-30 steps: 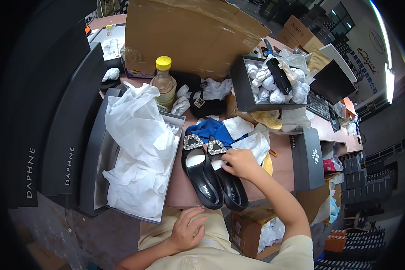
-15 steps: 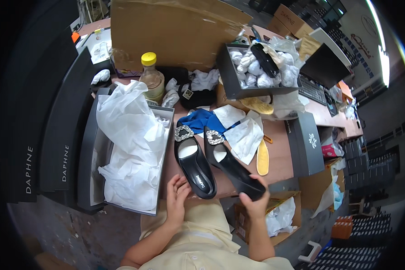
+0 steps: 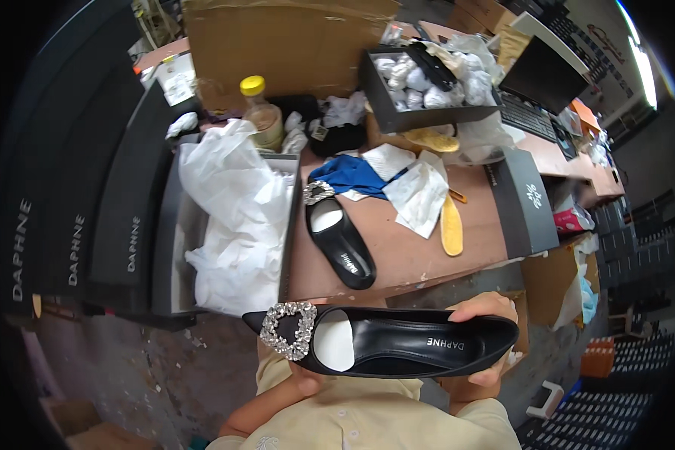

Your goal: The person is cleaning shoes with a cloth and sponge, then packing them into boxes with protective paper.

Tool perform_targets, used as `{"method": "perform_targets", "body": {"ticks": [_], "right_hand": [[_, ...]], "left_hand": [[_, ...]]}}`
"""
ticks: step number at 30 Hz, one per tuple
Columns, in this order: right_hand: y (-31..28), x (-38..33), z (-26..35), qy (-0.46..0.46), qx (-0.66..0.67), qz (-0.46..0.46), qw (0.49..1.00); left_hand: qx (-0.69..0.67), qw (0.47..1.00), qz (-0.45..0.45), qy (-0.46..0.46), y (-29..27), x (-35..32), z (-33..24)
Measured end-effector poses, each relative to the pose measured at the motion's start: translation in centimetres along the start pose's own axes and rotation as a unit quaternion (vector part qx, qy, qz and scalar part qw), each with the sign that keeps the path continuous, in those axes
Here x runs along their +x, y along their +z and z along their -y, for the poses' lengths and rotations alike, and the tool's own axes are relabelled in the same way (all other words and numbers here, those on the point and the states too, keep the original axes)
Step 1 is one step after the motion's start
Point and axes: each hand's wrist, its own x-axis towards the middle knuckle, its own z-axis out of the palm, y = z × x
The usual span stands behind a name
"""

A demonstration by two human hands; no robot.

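Note:
A black pointed pump (image 3: 397,367) with a sparkling crystal buckle and a white pad inside is held level in front of me, its toe to the left. My right hand (image 3: 495,322) grips its heel end, thumb along the near top edge. Behind the toe end is my left hand (image 3: 305,380); its fingers are hidden by the shoe, so I cannot tell whether they grip it. The matching pump (image 3: 345,251) stands on the pinkish table, toe pointing away. Left of it is an open grey shoe box (image 3: 283,247) with white tissue paper (image 3: 236,225).
A blue cloth (image 3: 349,174), white cloths (image 3: 420,202) and a yellow insole (image 3: 451,229) lie behind the shoes. Further back are a yellow-capped bottle (image 3: 262,120) and a box of crumpled paper (image 3: 420,118). A dark box (image 3: 529,202) stands at right; tall dark boxes (image 3: 116,210) at left.
The right pump has been lifted off the table, turned sideways and brought close to me. My left hand has moved from beside the other pump to behind the lifted one's toe.

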Motion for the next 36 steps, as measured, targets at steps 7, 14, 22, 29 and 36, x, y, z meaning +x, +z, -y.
{"method": "perform_targets", "body": {"ticks": [7, 14, 22, 29, 36], "right_hand": [[2.9, -0.7, -0.1, 0.074, 0.137, 0.044, 0.987], [5.4, -0.6, 1.9, 0.239, 0.208, 0.035, 0.948], [7.1, -0.5, 2.5, 0.232, 0.163, 0.052, 0.957], [7.2, -1.9, 2.7, 0.217, 0.124, 0.01, 0.968], [6.7, -1.5, 2.9, 0.193, 0.123, 0.045, 0.972]], "left_hand": [[0.081, 0.991, 0.043, 0.095, -0.6, 0.7, -2.4], [-0.06, 0.993, -0.092, -0.05, -2.7, -3.2, -2.1], [-0.14, 0.978, -0.143, -0.055, -2.9, -3.6, -2.6], [-0.175, 0.979, -0.094, -0.041, -1.9, -3.5, -2.7], [-0.193, 0.977, -0.085, -0.034, -1.7, -3.4, -2.8]]}}
